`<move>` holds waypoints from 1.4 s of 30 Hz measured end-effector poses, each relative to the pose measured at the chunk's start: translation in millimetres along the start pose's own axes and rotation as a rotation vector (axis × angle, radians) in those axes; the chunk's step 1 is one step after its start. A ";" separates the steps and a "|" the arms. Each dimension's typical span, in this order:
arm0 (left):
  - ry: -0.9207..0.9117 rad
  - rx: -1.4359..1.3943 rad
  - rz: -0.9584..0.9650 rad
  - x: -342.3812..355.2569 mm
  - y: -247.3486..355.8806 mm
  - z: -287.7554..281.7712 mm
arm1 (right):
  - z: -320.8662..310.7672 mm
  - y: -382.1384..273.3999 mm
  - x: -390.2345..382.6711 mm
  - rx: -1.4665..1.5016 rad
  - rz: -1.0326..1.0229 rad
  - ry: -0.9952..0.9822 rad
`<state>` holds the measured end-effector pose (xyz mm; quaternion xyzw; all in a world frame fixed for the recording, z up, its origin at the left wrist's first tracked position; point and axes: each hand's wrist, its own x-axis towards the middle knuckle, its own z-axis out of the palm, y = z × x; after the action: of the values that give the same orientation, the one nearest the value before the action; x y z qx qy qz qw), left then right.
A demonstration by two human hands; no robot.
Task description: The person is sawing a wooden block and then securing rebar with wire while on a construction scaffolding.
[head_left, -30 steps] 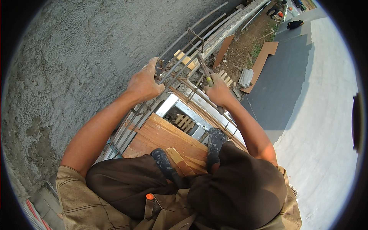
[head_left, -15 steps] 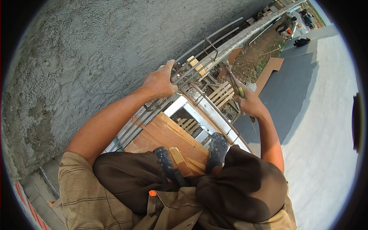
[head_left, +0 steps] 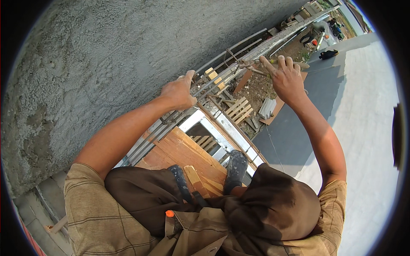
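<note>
My left hand (head_left: 178,93) is closed around the long steel rebar (head_left: 208,90) of a cage running beside the wall. Its thumb and fingers wrap the bars, and part of the grip is hidden. My right hand (head_left: 290,82) is raised over the cage's far section, back of the hand upward. It holds a pair of pincers (head_left: 256,70) by the handles, with a yellow-green grip partly hidden behind the fingers. The index finger stretches forward along the tool. The pincers' jaws are at a thin steel stirrup (head_left: 231,54) that crosses the bars; whether they bite on wire there is too small to tell.
Rough grey plastered wall (head_left: 106,55) rises on the left. My boots rest on a wooden board (head_left: 177,147) and white metal frame (head_left: 213,132). Far below lie a wooden pallet (head_left: 240,112) and debris. A person (head_left: 307,39) is on the ground at the far right.
My right hand has moved up and forward with the pincers, turning them from steeply slanted to nearly level, jaws now at the stirrup. The left hand stays on the rebar.
</note>
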<state>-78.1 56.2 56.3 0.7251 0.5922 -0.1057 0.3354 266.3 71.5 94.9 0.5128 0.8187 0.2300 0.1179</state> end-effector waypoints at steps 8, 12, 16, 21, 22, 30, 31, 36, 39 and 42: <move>-0.021 -0.025 0.003 0.1 -1.7 -0.3 | 1.6 13.9 13.0 -0.043 -0.126 0.050; -0.014 -0.033 0.009 0.2 -2.0 -0.1 | 18.4 26.5 13.0 0.144 -0.077 -0.165; -0.006 -0.024 0.004 0.8 -1.3 0.2 | 30.2 14.8 -1.4 0.508 0.063 -0.304; 0.007 -0.023 0.005 0.2 -1.2 2.2 | 21.2 -62.5 -26.0 1.190 0.474 -0.640; 0.017 -0.025 0.005 0.0 -0.9 2.8 | 16.8 -82.1 -28.5 1.389 0.589 -0.681; 0.026 -0.024 0.007 -0.5 0.1 2.7 | 6.7 -115.7 -37.9 2.717 0.902 -0.690; 0.030 -0.030 0.002 -0.2 -0.3 2.3 | 12.7 -105.9 -36.9 2.557 0.859 -0.722; 0.037 -0.034 0.012 0.0 -1.3 2.6 | 44.9 -68.7 -36.4 1.499 0.547 -0.555; 0.039 -0.030 0.020 -0.1 -1.7 3.4 | 44.5 -56.9 -42.6 1.634 0.418 -0.536; 0.062 -0.026 0.027 -1.1 -2.6 4.5 | 23.9 -37.9 -48.3 1.616 0.647 -0.708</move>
<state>-79.7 52.8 52.6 0.7313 0.5940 -0.0709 0.3276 268.3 20.5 53.2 0.6820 0.4645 -0.5557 -0.1012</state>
